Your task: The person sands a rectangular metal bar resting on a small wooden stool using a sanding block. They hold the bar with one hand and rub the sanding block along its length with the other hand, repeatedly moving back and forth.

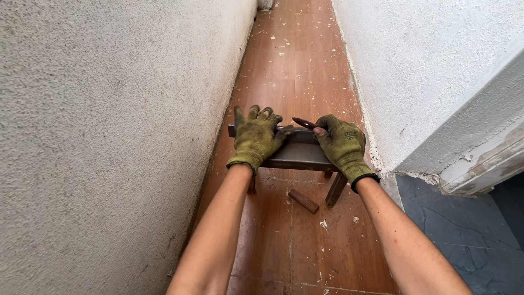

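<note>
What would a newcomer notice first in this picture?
Two hands in dirty green gloves at the centre: the left hand presses flat on a small dark stool, the right hand holds a thin dark tool. A brown block lies on the speckled floor beneath.

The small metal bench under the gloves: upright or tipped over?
Upright: the metal bench has its top level and legs down on the floor, both gloved hands pressing on it.

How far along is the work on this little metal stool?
Done: the stool stands on its legs in the corridor. In hand: the left hand presses its top while the right hand grips a dark tool. Left: a loose brown piece lies on the floor.
</note>
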